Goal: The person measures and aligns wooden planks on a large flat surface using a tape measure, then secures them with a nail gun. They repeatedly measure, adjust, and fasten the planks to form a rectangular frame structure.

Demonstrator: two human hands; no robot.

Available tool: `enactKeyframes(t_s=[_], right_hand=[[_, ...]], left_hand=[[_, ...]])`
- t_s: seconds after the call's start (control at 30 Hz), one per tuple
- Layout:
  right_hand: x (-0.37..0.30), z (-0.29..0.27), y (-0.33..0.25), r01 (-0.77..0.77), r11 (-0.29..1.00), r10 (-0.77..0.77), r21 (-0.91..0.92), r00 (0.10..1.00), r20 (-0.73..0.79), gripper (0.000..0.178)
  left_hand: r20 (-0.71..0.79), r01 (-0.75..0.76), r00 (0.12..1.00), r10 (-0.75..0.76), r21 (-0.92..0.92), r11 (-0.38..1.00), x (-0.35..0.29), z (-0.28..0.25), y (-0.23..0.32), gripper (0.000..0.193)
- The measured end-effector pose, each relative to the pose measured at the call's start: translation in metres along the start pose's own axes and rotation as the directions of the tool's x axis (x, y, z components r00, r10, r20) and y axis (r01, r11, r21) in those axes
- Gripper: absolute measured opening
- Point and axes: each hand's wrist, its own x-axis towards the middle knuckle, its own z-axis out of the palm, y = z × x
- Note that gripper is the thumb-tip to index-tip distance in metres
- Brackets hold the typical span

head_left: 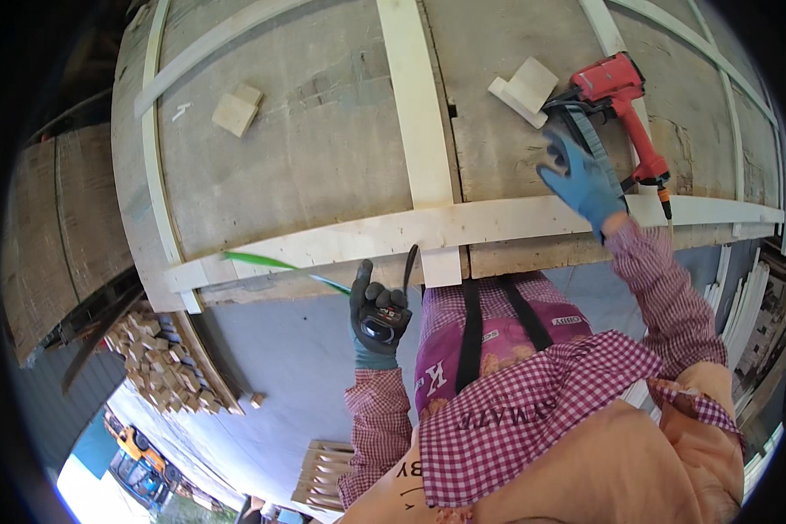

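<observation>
Left hand [372, 301]: gloved in dark grey, fingers curled about what appears to be a black tape measure [384, 325], held just off the near edge of the panel. A green blade [266, 260] runs out from it to the left, its far end over the pale long slat [349, 241]; whether it touches the wood cannot be determined. A black loop [410, 266] rises beside the fingers.

Right hand [587, 185]: gloved in blue, fingers spread, grasping nothing. It is posed beside the magazine of a red nail gun [616, 83]; contact cannot be confirmed. The nail gun lies on its side at the right of the wooden panel [306, 113], an orange-tipped hose fitting [665, 203] at its handle end.

Also on the panel: wood offcuts [529, 87] just left of the nail gun, a wood block [237, 110] farther left, and a wide cross slat [417, 113] meeting the long slat near its middle. A heap of cut blocks [155, 362] sits at lower left, below panel level.
</observation>
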Motion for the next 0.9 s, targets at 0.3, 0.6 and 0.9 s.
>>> enactKeyframes(t_s=[0.3, 0.6, 0.9], right_hand=[[0.102, 0.065, 0.017, -0.282, 0.900, 0.161, -0.333, 0.923, -0.349, 0.071], [0.108, 0.068, 0.073, 0.018, 0.998, 0.005, 0.059, 0.933, -0.360, 0.055], [0.100, 0.096, 0.058, 0.046, 0.999, -0.041, -0.004, 0.853, -0.521, 0.049]], left_hand=[[-0.209, -0.099, 0.970, 0.126, 0.136, 0.986, -0.051, -0.010, -0.033, 0.031], [-0.126, -0.006, 0.992, 0.016, 0.078, 0.997, -0.089, -0.091, -0.014, 0.045], [-0.238, 0.308, 0.949, -0.207, 0.548, 0.778, -0.046, -0.056, -0.017, 0.043]])
